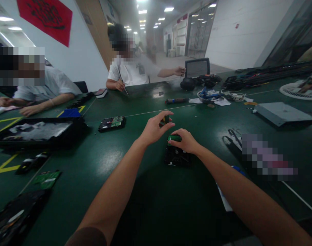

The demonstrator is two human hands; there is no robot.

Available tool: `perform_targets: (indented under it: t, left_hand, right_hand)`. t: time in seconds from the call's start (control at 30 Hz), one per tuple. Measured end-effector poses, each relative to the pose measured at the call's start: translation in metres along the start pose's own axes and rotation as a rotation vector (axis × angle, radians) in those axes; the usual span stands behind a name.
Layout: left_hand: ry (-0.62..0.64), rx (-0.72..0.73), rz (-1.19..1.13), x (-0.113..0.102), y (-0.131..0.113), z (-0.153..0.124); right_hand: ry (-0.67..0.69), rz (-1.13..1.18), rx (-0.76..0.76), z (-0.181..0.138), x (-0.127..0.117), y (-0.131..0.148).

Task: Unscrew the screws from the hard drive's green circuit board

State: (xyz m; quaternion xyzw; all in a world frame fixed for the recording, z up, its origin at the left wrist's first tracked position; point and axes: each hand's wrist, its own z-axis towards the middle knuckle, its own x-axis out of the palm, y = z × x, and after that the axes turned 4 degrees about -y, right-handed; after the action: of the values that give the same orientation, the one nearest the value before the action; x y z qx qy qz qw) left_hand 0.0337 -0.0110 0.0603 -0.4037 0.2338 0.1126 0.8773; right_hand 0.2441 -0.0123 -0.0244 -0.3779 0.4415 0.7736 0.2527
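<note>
A black hard drive (176, 157) lies on the dark green table (135, 191) in front of me. My right hand (186, 140) rests on its far end, fingers curled over a small green piece (174, 138). My left hand (156, 128) hovers just beyond the drive, thumb and fingers pinched on a small dark tool (166, 119) held upright. I cannot make out the tool's tip.
Another drive with a green circuit board (112, 123) lies to the left, beside a large black tray (35, 132). Loose boards (46, 178) sit at the near left. A grey box (282, 113) and cables (268, 76) are on the right. Two people sit across the table.
</note>
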Motion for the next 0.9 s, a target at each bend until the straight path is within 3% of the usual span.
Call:
perform_targets:
  t: [0.4, 0.57, 0.77, 0.9]
  left_hand:
    - [-0.061, 0.058, 0.071, -0.008, -0.009, 0.004]
    - [-0.072, -0.049, -0.059, -0.005, -0.009, 0.004]
    - [-0.06, -0.264, -0.464, 0.005, -0.008, 0.005]
    - [-0.099, -0.325, -0.497, 0.009, -0.008, 0.006]
  right_hand:
    - [-0.006, -0.006, -0.021, 0.0, 0.001, -0.002]
    - [0.003, -0.007, -0.01, 0.0, 0.0, 0.0]
    - [0.008, 0.005, 0.001, 0.0, -0.001, 0.002]
    - [0.005, 0.008, 0.005, 0.0, -0.001, 0.002]
